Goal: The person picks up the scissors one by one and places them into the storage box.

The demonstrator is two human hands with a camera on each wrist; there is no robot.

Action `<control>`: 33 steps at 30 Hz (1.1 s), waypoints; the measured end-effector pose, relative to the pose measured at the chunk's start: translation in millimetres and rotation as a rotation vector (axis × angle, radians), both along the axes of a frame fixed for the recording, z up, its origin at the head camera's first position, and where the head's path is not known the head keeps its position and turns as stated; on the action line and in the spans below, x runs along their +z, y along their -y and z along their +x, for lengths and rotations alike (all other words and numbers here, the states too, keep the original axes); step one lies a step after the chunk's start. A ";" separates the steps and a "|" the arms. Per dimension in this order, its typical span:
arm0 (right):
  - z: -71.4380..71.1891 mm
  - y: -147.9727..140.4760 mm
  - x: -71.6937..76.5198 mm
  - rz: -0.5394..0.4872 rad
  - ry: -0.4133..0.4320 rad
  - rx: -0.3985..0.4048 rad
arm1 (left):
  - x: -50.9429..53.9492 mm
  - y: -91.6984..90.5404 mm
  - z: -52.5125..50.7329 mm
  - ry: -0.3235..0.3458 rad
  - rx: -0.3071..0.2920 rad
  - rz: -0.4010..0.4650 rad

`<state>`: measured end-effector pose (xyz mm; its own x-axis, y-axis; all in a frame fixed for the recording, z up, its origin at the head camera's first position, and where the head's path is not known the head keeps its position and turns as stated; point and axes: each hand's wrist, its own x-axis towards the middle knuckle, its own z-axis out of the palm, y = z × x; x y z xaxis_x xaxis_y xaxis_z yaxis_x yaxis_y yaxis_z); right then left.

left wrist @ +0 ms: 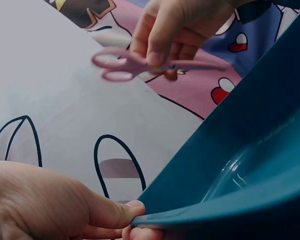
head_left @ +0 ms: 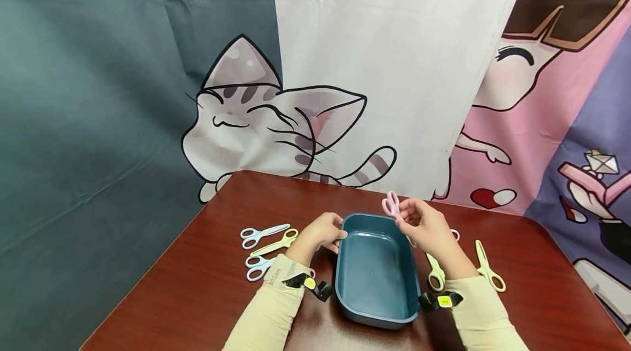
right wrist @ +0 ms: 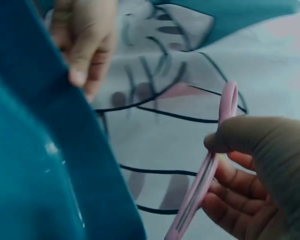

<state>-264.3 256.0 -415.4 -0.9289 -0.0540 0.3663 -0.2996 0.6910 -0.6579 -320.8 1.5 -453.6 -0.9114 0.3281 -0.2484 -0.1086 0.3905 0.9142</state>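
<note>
A deep teal rectangular container (head_left: 377,274) with rounded corners stands on the table, and nothing lies inside it. My left hand (head_left: 322,233) pinches its rim near the far left corner, thumb over the edge and fingers beneath, as the left wrist view shows. Above the far right corner, my right hand (head_left: 426,228) pinches a pair of pink scissors (head_left: 391,206) between thumb and fingers near the pivot. Their handle loops point up and away, and in the right wrist view the pink blades (right wrist: 192,200) lie together, pointing down.
Left of the container lie blue scissors (head_left: 251,237), yellow-green scissors (head_left: 290,237) and another blue pair (head_left: 256,270) partly behind the left arm. On the right are yellow-green scissors (head_left: 436,277) and another such pair (head_left: 488,269). A printed cloth (head_left: 419,66) hangs behind the brown table (head_left: 187,285).
</note>
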 end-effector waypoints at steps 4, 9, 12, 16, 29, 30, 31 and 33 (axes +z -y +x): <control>-11.5 7.4 -1.9 0.116 0.018 0.152 | -1.3 0.5 2.2 0.015 0.017 -0.013; -28.4 17.5 -7.3 0.236 0.100 0.296 | -2.6 2.7 3.5 0.007 0.028 -0.026; -36.9 21.8 -9.0 0.292 0.120 0.346 | -3.7 3.2 2.5 0.006 0.030 -0.012; -44.4 25.2 -13.9 0.356 0.134 0.400 | -4.4 3.3 1.0 0.020 0.022 0.010; -52.3 31.5 -38.3 0.477 0.187 0.446 | 1.2 0.5 0.9 0.040 0.014 0.014; -53.3 31.7 -39.7 0.485 0.183 0.447 | 2.0 0.5 1.1 0.043 0.015 0.012; -54.5 31.9 -41.2 0.493 0.176 0.448 | 2.4 0.5 0.8 0.041 0.014 0.006; -56.8 32.1 -43.8 0.500 0.167 0.452 | 3.1 0.6 -0.2 0.043 0.019 0.005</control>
<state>-321.1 223.9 -459.2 -0.8175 -0.5737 0.0506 -0.5516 0.7546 -0.3554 -321.0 0.9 -450.5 -0.9061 0.3116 -0.2861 -0.1554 0.3839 0.9102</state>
